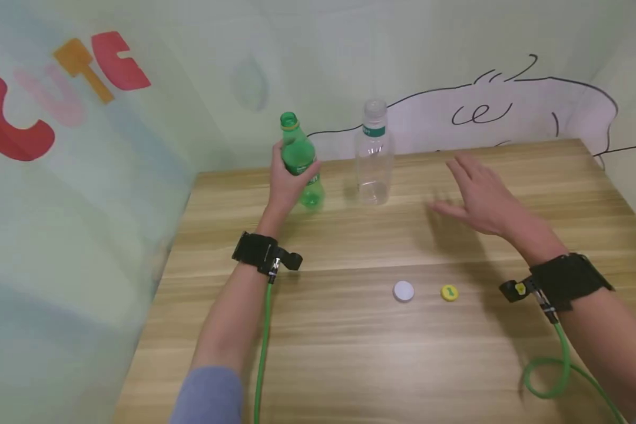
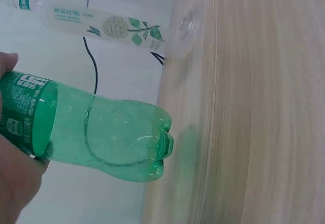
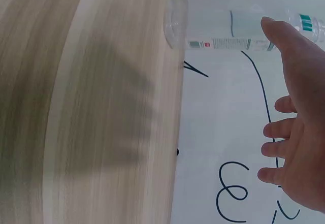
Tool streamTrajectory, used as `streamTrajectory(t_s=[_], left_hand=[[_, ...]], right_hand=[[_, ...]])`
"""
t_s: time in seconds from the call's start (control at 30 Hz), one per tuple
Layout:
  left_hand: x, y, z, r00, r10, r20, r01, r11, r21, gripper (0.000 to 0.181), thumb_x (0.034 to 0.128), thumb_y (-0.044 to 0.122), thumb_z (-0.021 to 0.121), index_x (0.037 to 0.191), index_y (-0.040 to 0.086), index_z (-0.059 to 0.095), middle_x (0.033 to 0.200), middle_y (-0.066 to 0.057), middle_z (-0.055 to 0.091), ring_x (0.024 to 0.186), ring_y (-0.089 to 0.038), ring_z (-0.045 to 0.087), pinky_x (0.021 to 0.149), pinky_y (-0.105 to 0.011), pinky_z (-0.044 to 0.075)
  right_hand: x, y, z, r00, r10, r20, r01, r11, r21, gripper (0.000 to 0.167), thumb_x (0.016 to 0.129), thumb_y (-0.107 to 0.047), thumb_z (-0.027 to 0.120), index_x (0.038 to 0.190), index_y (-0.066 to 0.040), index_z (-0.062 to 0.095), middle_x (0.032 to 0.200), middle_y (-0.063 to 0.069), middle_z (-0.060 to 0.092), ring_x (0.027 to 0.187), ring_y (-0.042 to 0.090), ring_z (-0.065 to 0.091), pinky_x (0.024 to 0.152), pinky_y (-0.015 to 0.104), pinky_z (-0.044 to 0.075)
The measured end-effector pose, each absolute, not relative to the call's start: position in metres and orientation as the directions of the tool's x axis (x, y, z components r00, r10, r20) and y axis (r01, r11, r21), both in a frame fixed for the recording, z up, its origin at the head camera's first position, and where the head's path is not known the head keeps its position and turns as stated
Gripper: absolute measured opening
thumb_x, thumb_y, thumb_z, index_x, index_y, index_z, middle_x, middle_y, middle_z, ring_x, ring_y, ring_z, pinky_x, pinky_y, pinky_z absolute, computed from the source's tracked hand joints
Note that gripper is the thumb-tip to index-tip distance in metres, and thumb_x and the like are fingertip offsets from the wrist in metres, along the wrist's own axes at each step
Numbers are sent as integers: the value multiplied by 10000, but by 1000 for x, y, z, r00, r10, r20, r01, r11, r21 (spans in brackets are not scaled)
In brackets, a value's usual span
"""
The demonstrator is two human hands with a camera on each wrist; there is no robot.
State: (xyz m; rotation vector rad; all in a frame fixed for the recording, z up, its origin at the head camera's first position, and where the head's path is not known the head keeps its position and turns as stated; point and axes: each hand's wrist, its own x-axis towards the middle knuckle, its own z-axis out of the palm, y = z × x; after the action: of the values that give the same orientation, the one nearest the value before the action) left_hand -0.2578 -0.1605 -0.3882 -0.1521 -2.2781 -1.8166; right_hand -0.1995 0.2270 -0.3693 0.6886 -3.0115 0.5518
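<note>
My left hand [image 1: 288, 185] grips a green plastic bottle [image 1: 299, 154] round its label, at the back left of the table. The bottle has no cap and leans slightly; in the left wrist view its base [image 2: 161, 148] appears lifted off the wood. A clear, capless bottle [image 1: 374, 171] with a teal neck band stands upright to its right. My right hand [image 1: 484, 197] is held above the table to the right of the clear bottle, fingers extended and thumb apart, holding nothing. In the right wrist view the clear bottle [image 3: 228, 18] lies beyond the thumb.
A white cap [image 1: 403, 291] and a yellow cap [image 1: 449, 292] with a green mark lie on the wooden table [image 1: 328, 341]. Green cables [image 1: 265, 341] run from the wrist cameras. A printed curtain [image 1: 307, 65] hangs behind the table's back edge.
</note>
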Motion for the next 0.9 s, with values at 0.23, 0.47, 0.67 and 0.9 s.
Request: streamTrajectory(t_s=[0.23, 0.47, 0.67, 0.9], left_hand=[[-250, -154, -378, -960, -35, 277, 265, 208, 942, 770, 893, 226, 810, 1509, 124, 359, 1316, -87, 564, 1194, -219, 561, 1053, -414, 485], [-248, -155, -372, -934, -30, 355, 344, 191, 920, 704, 892, 167, 792, 1459, 66, 389, 1222, -41, 581, 1116, -168, 568, 993, -370, 485], [-247, -156, -373, -934, -35, 356, 343, 196, 918, 696, 890, 170, 798, 1449, 68, 397, 1217, -39, 587, 1109, -165, 573, 997, -360, 491], [-240, -157, -374, -938, -51, 343, 328, 186, 926, 712, 880, 149, 804, 1453, 58, 392, 1227, -56, 590, 1116, -184, 581, 1012, -390, 506]], right_hand=[[-190, 230, -379, -886, -463, 28, -452, 848, -275, 975, 945, -516, 717, 1569, 97, 288, 1621, 366, 251, 1482, 557, 278, 1214, 676, 257], [-167, 227, -394, -819, -573, -32, -553, 802, -223, 936, 919, -570, 726, 1516, 77, 409, 1525, 364, 417, 1354, 552, 475, 1109, 663, 424], [-146, 227, -402, -756, -646, -108, -593, 745, -306, 887, 844, -546, 820, 1413, 74, 538, 1298, 276, 573, 1102, 393, 636, 968, 567, 552], [-134, 223, -403, -647, -706, -286, -601, 704, -379, 678, 813, -497, 851, 1244, -26, 622, 1076, 31, 592, 861, 131, 586, 779, 370, 566]])
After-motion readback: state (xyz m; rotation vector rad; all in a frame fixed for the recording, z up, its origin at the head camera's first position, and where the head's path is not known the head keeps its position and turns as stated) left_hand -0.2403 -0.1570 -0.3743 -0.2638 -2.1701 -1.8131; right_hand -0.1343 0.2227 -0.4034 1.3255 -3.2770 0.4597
